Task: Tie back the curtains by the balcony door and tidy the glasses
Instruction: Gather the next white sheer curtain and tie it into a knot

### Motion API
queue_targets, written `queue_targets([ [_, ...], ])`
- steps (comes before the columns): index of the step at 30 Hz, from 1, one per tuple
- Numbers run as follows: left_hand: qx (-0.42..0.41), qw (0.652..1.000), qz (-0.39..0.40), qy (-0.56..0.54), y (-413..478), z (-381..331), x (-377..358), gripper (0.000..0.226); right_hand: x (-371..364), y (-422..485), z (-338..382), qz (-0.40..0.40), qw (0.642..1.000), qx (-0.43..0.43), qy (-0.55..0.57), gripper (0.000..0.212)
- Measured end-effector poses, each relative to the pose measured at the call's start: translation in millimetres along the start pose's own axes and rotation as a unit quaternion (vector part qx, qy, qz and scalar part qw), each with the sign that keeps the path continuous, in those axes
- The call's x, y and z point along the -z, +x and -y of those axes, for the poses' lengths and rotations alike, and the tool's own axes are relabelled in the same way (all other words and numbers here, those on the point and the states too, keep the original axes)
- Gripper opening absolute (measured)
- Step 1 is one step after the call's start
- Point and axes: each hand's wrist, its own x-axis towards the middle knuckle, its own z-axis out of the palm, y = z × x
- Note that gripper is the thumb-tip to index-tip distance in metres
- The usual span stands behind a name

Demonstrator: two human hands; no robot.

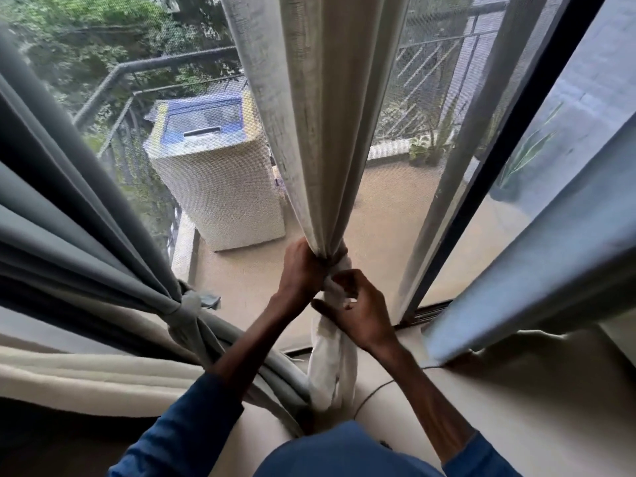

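Head view only: task is looking roughly half done on the curtain side, glasses part not started as far as visible, no glasses showing anywhere in frame. Grey curtain [69, 208] on the left is already sitting gathered, cinched by a pale tie band [187, 306], its folds fanning out above and below. Cream curtain [309, 132] in the middle is being worked on now, hanging straight down in front of the balcony door and bunching into a narrow neck where a wrap [339, 259] is going round it. Left hand [303, 270] is clenching round that neck, fingers curling over the fabric. Right hand [361, 318] is pinching the white tail [332, 366] just under the wrap; cannot tell if that tail is lining or a separate tie. Knot is looking loose, so tightening is likely what is left here. Blue-grey curtain [537, 256] on the right is hanging free, no tie on it, so probably 1 more to go. Materials: cream cloth is looking coarse and linen-like, with a slubby weave; grey cloth is looking smooth, heavy, matte, lying in deep soft pleats; white tail is looking thinner and limp. Fine mesh screen is covering the opening, dark metal door frame [509, 149] running beside it. Outside, a boxy white washing machine [213, 173] is standing by the railing [155, 63]
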Motion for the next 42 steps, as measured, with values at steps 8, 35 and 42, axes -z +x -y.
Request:
queue_targets([
  [8, 0.082, 0.995, 0.01, -0.051, 1.8, -12.7, -4.6, 0.022, 3.3, 8.7, 11.0, -0.058, 0.997, 0.048, -0.033, 0.022],
  [35, 0.052, 0.935, 0.291, -0.194, 18.1, 6.8, 15.8, 0.025, 66.9, 27.1, 8.9, -0.233, 0.971, 0.027, -0.034, 0.023],
  [42, 0.082, 0.941, 0.281, -0.172, 18.6, 6.3, 12.2, 0.021, 42.8, 33.6, 37.9, -0.172, 0.975, 0.02, 0.136, 0.011],
])
